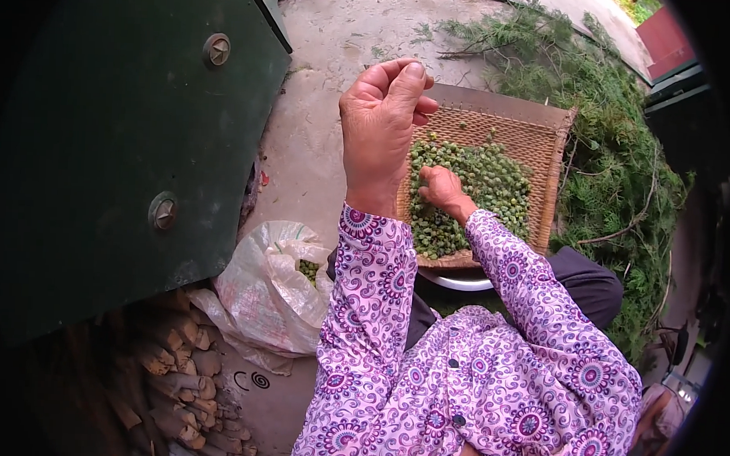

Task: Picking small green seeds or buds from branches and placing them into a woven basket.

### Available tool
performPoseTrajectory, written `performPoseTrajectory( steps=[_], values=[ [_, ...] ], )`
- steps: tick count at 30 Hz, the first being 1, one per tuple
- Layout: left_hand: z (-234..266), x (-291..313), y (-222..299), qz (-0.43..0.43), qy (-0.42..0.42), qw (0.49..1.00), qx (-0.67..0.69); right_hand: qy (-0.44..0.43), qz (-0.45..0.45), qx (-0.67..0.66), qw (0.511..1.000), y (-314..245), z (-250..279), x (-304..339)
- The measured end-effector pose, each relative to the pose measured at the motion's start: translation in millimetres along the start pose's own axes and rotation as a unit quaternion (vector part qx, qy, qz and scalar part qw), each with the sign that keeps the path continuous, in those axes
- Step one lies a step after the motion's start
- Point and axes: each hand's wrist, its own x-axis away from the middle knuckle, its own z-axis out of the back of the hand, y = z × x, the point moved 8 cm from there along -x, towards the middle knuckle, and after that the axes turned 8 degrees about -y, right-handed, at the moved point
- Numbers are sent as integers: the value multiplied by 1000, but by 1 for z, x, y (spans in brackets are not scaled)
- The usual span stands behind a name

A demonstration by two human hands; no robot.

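My left hand (385, 120) is raised above the near-left corner of a woven wicker tray (549, 146). Its fingers are curled and the thumb presses against them; whatever is between them is too small or hidden to make out. On the tray lies a heap of small round green cones or seed pods (495, 180). Down at the heap's left part is my right hand (447, 189), fingers bent together against the pods. I cannot tell what those fingertips hold.
Cut green conifer branches (617, 156) pile along the tray's right side. To the left, a white woven plastic sack (270, 285) stands with its mouth gaping, green pods inside. Stacked firewood (183, 382) sits below a dark green door (143, 124). A pale basin rim (459, 282) shows under the tray.
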Motion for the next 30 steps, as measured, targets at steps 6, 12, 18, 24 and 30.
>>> performPoseTrajectory(
  steps=[6, 12, 18, 24, 30],
  values=[
    [-1, 3, 1, 1, 5, 1000, 1, -25, -91, 75, 993, 3, -12, -7],
    [-3, 4, 3, 2, 4, 1000, -7, -43, -198, -286, 936, 58, -15, 12],
    [0, 3, 0, -3, -4, 1000, -5, -38, -198, -509, 837, 72, -13, 61],
    [5, 1, 0, 1, -3, 1000, -4, -166, -50, -264, 949, 4, -9, 84],
    [4, 2, -3, -1, -3, 1000, -2, -169, 131, 119, 970, -38, -62, 84]
  ],
)
